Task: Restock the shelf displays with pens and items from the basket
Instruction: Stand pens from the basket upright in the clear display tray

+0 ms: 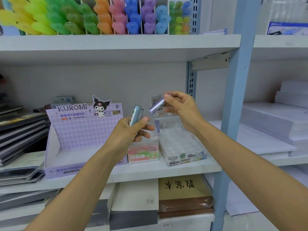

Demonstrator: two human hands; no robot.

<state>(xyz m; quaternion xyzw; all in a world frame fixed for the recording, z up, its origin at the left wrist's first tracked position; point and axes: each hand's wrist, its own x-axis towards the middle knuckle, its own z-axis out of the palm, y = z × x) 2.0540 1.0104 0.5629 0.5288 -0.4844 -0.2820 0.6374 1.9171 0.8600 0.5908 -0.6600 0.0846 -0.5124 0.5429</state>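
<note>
A: Item one — what does your left hand hold?

B: It grips a small bunch of slim pale-blue tubes. They stand nearly upright with rounded ends up, and one has a printed strip down its side.

A: Item two?

B: One lilac tube with a faint sheen, tilted. Your right hand pinches its upper end between thumb and fingertips.

A: Location?

B: Both are raised off the shelf and not touching each other. The blue bunch is beside the purple KUROMI display box, above the FRUIT SODA box. The lilac tube is in front of the clear cell tray.
</note>
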